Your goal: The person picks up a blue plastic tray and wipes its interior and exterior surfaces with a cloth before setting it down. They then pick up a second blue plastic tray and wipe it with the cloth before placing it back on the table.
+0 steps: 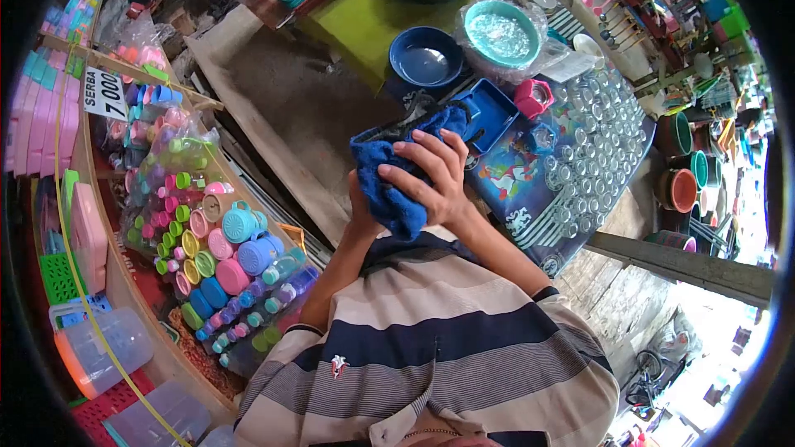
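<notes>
In front of my chest I hold a bunched blue cloth point(383, 167) with a dark edge along its top. My right hand point(443, 182) presses on it from the right, fingers laid across the fabric. On the other side my left hand point(359, 205) grips the cloth from below, its fingers mostly hidden behind it. I cannot tell whether something is wrapped inside. Just beyond the cloth are a dark blue basin point(425, 60) and a blue rectangular tray point(495, 112).
Many clear glasses point(595, 141) crowd the patterned table point(530, 207) at right, near a pink container point(532, 98). A turquoise basin point(501, 31) in plastic sits behind. To my left, a shelf holds colourful bottles point(258, 252) and a price sign point(105, 93). A wooden beam point(679, 265) crosses at right.
</notes>
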{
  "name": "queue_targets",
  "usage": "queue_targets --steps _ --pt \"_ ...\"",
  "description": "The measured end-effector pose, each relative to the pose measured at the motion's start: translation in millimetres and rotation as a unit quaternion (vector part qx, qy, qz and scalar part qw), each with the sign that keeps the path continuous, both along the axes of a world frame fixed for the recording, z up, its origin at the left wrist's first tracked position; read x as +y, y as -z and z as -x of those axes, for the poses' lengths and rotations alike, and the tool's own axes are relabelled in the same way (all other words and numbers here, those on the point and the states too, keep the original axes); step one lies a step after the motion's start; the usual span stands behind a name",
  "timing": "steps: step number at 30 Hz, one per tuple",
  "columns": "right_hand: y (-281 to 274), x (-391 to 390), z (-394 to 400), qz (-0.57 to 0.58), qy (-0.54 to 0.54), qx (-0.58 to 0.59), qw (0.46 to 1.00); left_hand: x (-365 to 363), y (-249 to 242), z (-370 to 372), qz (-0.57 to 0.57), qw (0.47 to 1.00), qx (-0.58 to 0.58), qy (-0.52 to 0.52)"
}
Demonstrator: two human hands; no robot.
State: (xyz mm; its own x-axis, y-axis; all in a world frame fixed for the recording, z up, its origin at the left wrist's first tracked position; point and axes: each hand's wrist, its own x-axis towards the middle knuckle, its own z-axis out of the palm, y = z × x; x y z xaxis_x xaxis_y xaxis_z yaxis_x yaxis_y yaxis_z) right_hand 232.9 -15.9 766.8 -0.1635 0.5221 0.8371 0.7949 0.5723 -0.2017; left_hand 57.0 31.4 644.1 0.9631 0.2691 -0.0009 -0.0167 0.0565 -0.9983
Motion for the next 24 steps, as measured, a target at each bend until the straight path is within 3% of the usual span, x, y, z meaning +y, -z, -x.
queue_targets --steps 1,2,3,4,6,7,9,10,11,12,14,15,17,18,19,20,22,24 --pt "6.3 5.8 -10.6 -0.015 0.010 0.004 1.000 -5.7 -38.3 -9.2 -0.336 0.878 0.332 -0.080" --pt "9.9 9.8 -20.4 -0.030 0.020 0.008 0.999 -13.4 -76.3 -18.0 -0.590 0.542 0.581 -0.144" --pt "4.6 9.7 -27.5 -0.004 0.041 0.050 0.998 -20.4 -93.1 -23.3 -0.702 0.075 0.686 -0.179" --pt "1.6 7.5 -37.6 0.031 0.059 0.072 0.995 -22.0 -83.8 -16.8 -0.707 0.080 0.680 -0.180" --pt "11.3 2.7 -54.1 0.116 0.076 0.192 0.971 -17.1 -43.4 1.5 -0.735 0.014 0.664 -0.135" --pt "9.8 1.5 -57.1 0.115 0.083 0.190 0.972 -13.6 -33.3 -7.0 -0.673 -0.157 0.702 -0.173" --pt "7.7 0.4 -56.8 0.231 0.127 0.236 0.935 -15.7 -21.9 -23.2 -0.682 -0.145 0.702 -0.141" --pt "7.8 -0.8 -55.7 0.231 0.135 0.235 0.934 -16.0 -36.8 -34.8 -0.689 -0.135 0.704 -0.107" --pt "7.9 -1.2 -54.0 0.170 0.102 0.213 0.957 -11.4 -54.7 -35.3 -0.752 0.117 0.642 -0.094" --pt "7.2 -0.6 -52.4 0.106 0.073 0.187 0.974 -9.4 -56.0 -42.5 -0.759 0.121 0.632 -0.095" --pt "2.7 -11.3 -31.4 0.149 0.002 0.216 0.965 -10.6 -56.7 -60.3 -0.790 0.241 0.546 -0.139" --pt "9.7 -14.5 -17.0 0.154 -0.005 0.236 0.959 -8.7 -56.2 -64.6 -0.797 0.246 0.534 -0.140" --pt "10.7 -29.8 0.7 0.168 -0.045 0.301 0.938 3.4 -53.9 -61.4 -0.774 -0.024 0.612 -0.156" --pt "20.0 -36.4 -0.5 0.168 -0.062 0.268 0.947 7.1 -54.1 -62.3 -0.736 -0.161 0.637 -0.163" --pt "33.0 -44.0 -0.5 0.198 -0.066 0.248 0.946 7.7 -89.0 -62.6 -0.721 -0.031 0.686 -0.092" --pt "44.7 -50.6 -1.2 0.229 -0.070 0.228 0.944 6.9 -108.0 -67.4 -0.724 -0.030 0.683 -0.094" --pt "55.9 -57.0 -5.2 0.251 -0.068 0.240 0.935 3.6 -127.6 -77.8 -0.672 0.223 0.703 -0.072" --pt "55.3 -57.1 -9.0 0.273 -0.068 0.252 0.926 1.2 -118.5 -76.3 -0.700 0.209 0.679 -0.069"
